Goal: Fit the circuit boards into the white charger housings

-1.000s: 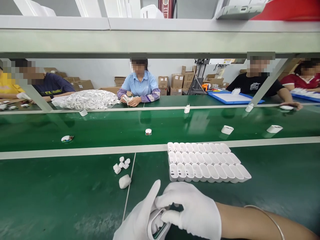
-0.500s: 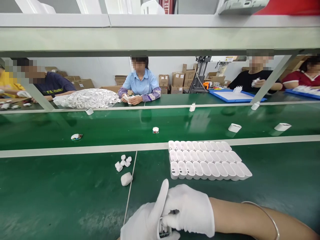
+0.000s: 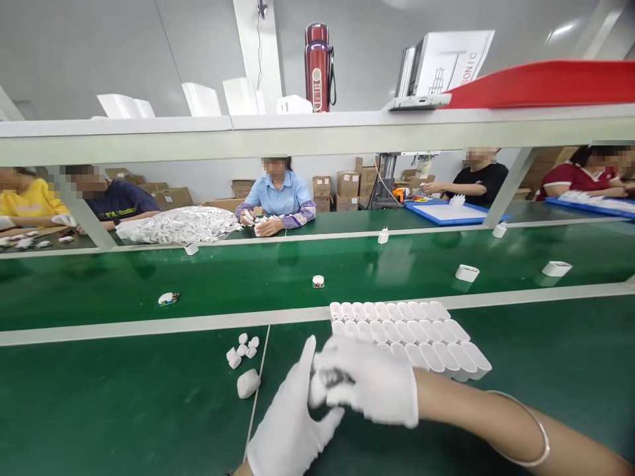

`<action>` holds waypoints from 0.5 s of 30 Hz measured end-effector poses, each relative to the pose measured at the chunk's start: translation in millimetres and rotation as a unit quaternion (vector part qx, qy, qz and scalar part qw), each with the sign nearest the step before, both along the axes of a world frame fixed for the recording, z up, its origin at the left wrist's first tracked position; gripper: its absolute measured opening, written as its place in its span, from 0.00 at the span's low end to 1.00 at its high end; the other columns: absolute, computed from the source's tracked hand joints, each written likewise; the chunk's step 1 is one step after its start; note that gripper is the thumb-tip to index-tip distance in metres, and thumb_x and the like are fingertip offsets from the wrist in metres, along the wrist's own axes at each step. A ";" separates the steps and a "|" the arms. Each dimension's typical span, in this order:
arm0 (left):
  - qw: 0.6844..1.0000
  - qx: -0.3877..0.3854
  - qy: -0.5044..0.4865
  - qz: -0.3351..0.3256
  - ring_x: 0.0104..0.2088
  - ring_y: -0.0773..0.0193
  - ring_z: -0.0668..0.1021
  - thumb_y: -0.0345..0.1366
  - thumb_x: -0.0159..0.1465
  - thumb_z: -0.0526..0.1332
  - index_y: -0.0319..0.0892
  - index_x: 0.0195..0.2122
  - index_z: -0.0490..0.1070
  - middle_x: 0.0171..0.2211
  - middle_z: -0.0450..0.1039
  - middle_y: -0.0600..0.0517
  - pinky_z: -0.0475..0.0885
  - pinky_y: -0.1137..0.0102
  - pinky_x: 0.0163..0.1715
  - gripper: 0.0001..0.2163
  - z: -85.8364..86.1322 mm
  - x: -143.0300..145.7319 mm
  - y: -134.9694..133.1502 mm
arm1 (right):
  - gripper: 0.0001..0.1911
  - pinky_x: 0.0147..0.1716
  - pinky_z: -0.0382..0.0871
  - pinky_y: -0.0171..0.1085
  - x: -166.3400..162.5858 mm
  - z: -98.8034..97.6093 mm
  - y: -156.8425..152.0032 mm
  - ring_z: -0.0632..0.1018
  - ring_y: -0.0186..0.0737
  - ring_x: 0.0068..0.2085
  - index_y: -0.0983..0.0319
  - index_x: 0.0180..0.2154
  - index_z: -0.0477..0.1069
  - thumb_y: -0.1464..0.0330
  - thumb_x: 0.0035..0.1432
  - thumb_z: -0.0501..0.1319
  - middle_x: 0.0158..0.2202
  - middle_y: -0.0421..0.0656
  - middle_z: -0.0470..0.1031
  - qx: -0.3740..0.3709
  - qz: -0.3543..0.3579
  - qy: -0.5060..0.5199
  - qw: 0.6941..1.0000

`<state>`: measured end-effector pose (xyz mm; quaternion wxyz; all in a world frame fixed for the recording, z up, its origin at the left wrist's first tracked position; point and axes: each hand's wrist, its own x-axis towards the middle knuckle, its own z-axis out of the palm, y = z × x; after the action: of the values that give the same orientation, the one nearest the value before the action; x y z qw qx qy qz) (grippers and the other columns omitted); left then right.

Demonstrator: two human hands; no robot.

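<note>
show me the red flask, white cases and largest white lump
red flask (image 3: 317, 69), head view: its body
white cases (image 3: 415, 330), head view: one in middle row
largest white lump (image 3: 248, 383), head view: its middle

White gloves (image 3: 292, 413) at six o'clock, white cups (image 3: 449, 357) at four, green surface (image 3: 124, 410), dark-red flask (image 3: 316, 69) at twelve, purple patterned sleeve (image 3: 303, 213) at eleven.

Small white housing (image 3: 317, 391), rounded side showing, blurred, partly hidden between gloved fingers (image 3: 306, 362); tilt unclear.
</note>
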<state>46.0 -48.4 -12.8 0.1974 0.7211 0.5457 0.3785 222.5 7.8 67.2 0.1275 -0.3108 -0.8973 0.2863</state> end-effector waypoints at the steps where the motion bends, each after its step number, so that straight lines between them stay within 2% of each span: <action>1: 1.000 -0.011 0.020 0.001 0.38 0.59 0.79 0.32 0.59 0.59 0.44 0.65 0.52 0.47 0.73 0.46 0.77 0.62 0.43 0.32 -1.2 0.0 3.6 | 0.05 0.35 0.68 0.29 6.1 3.4 14.3 0.75 0.30 0.36 0.58 0.37 0.76 0.68 0.60 0.61 0.38 0.37 0.73 0.003 -0.028 0.002 1.000; 5: 0.994 -0.044 0.099 -0.029 0.46 0.54 0.76 0.33 0.59 0.60 0.48 0.58 0.65 0.48 0.71 0.46 0.73 0.58 0.48 0.24 -3.8 5.6 14.3 | 0.13 0.41 0.72 0.41 40.4 11.8 83.1 0.75 0.38 0.42 0.65 0.46 0.70 0.64 0.64 0.58 0.45 0.45 0.72 0.043 -0.163 -0.041 0.985; 7: 0.993 -0.041 0.099 -0.052 0.46 0.53 0.75 0.35 0.58 0.63 0.49 0.53 0.69 0.45 0.72 0.48 0.72 0.58 0.47 0.20 -2.4 12.2 17.5 | 0.14 0.43 0.72 0.42 55.1 10.0 111.3 0.75 0.41 0.44 0.64 0.47 0.70 0.62 0.65 0.58 0.47 0.46 0.72 0.056 -0.211 -0.071 0.973; 10: 0.993 -0.034 0.090 -0.065 0.43 0.58 0.75 0.39 0.62 0.62 0.43 0.44 0.73 0.40 0.73 0.49 0.72 0.58 0.45 0.10 2.4 20.4 20.5 | 0.14 0.44 0.72 0.41 65.4 -0.7 140.0 0.75 0.42 0.46 0.62 0.48 0.70 0.63 0.64 0.59 0.49 0.46 0.71 0.069 -0.256 -0.113 0.958; 15: 0.996 -0.043 0.048 -0.067 0.35 0.64 0.76 0.44 0.68 0.56 0.42 0.34 0.72 0.32 0.73 0.52 0.73 0.64 0.40 0.12 7.4 15.7 9.1 | 0.17 0.47 0.71 0.47 58.8 -27.4 176.7 0.74 0.43 0.48 0.65 0.51 0.68 0.64 0.64 0.59 0.51 0.49 0.70 0.081 -0.285 -0.146 0.944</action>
<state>61.8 -39.3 -5.4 0.2266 0.7643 0.5209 0.3050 281.3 184.5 39.9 0.0960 -0.5804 -0.8003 0.1161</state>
